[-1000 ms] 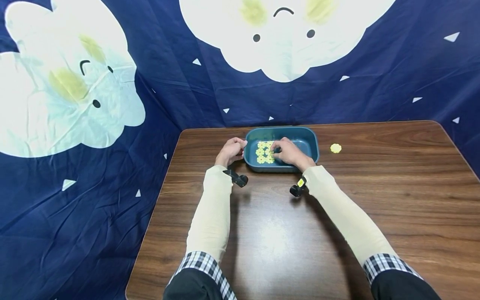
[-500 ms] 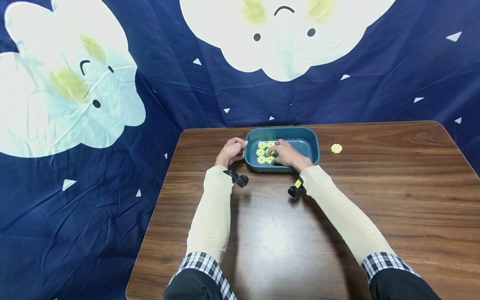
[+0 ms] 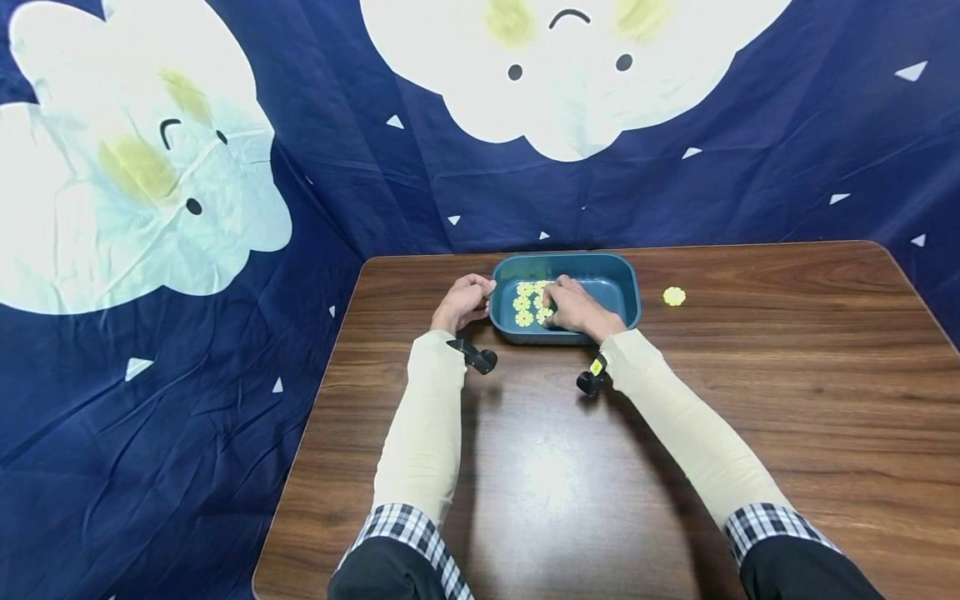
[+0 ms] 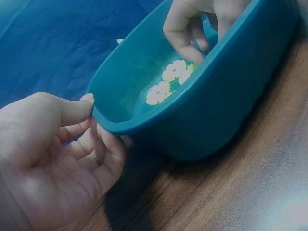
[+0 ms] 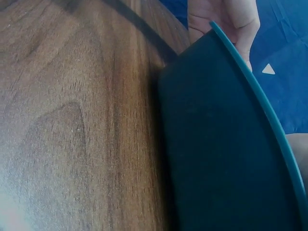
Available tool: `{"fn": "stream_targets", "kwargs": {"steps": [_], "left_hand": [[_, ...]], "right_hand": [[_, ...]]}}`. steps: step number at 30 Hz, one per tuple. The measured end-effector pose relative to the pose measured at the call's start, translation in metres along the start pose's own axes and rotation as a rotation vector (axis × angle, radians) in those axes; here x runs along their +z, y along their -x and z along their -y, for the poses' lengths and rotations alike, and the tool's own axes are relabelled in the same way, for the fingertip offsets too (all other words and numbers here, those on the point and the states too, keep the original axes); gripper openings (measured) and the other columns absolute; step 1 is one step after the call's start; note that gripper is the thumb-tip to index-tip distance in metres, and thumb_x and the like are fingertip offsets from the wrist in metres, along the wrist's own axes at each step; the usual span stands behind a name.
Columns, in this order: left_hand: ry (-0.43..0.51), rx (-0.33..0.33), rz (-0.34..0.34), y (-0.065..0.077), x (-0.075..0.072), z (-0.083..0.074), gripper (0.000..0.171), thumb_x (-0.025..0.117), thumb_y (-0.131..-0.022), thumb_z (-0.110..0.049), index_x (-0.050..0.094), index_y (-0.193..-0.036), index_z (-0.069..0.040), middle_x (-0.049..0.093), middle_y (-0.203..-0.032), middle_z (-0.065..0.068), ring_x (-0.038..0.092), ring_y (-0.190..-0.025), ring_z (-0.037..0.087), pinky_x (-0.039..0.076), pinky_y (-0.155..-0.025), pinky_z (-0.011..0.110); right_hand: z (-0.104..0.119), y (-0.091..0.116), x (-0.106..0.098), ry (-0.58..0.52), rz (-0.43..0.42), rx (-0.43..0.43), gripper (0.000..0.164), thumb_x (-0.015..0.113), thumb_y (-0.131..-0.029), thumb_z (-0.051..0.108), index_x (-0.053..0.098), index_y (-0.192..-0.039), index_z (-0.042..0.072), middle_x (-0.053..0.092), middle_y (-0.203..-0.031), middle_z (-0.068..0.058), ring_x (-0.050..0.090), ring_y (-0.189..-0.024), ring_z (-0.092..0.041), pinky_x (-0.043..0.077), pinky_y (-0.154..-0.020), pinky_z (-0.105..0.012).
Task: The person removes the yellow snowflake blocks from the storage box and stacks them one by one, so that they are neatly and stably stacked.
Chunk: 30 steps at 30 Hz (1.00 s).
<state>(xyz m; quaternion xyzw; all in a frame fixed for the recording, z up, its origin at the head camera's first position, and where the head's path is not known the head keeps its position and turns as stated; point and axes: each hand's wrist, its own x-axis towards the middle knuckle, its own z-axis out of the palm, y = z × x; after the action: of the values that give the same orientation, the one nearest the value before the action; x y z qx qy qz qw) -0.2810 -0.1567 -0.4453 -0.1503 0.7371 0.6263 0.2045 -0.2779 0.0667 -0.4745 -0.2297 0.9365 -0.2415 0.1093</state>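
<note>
1. Head view: one left hand (image 3: 463, 302), one right hand (image 3: 576, 306), one teal bin (image 3: 536, 339), one lone yellow flower (image 3: 674, 297), at least six flower pieces (image 3: 523, 318) inside the bin!
2. Navy cloth (image 3: 360, 167) hangs beyond both hands; the right hand blocks a full count.
3. Left hand pinches the rim; flower pieces between the hands, right hand down among them, gripping or not, can't tell! Lone yellow flower's on the tabletop (image 3: 540, 425), right of both.

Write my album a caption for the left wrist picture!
Left hand holding the blue tub, right hand dipped inside by yellow flower shapes.
</note>
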Motion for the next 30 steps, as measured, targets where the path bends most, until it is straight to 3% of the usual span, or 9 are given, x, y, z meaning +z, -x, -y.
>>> {"fn": "stream_targets", "kwargs": {"steps": [9,18,30], "left_hand": [[0.009,0.003,0.004,-0.004,0.001,0.001,0.011,0.053,-0.099,-0.018,0.047,-0.091,-0.011,0.048,-0.078,0.005,0.047,-0.064,0.014,0.043,-0.064,0.027],[0.001,0.003,0.001,-0.005,0.000,0.001,0.011,0.053,-0.099,-0.018,0.048,-0.092,-0.011,0.049,-0.083,0.006,0.048,-0.067,0.014,0.044,-0.068,0.028],[0.016,-0.002,0.001,-0.004,0.000,0.001,0.011,0.053,-0.099,-0.017,0.047,-0.093,-0.011,0.048,-0.081,0.005,0.046,-0.065,0.014,0.043,-0.068,0.029]], "right_hand": [[0.001,0.005,-0.007,0.005,-0.028,0.032,0.021,0.076,-0.081,0.020,0.058,-0.084,0.009,0.048,-0.112,-0.013,0.044,-0.107,-0.031,0.039,-0.095,-0.043],[0.001,0.010,-0.014,-0.163,-0.081,0.008,0.016,0.073,-0.084,0.020,0.064,-0.082,0.007,0.056,-0.099,-0.014,0.049,-0.099,-0.029,0.038,-0.094,-0.044],[-0.004,0.017,-0.019,-0.362,-0.219,0.103,0.017,0.070,-0.088,0.027,0.066,-0.090,0.010,0.058,-0.100,-0.009,0.053,-0.090,-0.023,0.043,-0.082,-0.036]]}}
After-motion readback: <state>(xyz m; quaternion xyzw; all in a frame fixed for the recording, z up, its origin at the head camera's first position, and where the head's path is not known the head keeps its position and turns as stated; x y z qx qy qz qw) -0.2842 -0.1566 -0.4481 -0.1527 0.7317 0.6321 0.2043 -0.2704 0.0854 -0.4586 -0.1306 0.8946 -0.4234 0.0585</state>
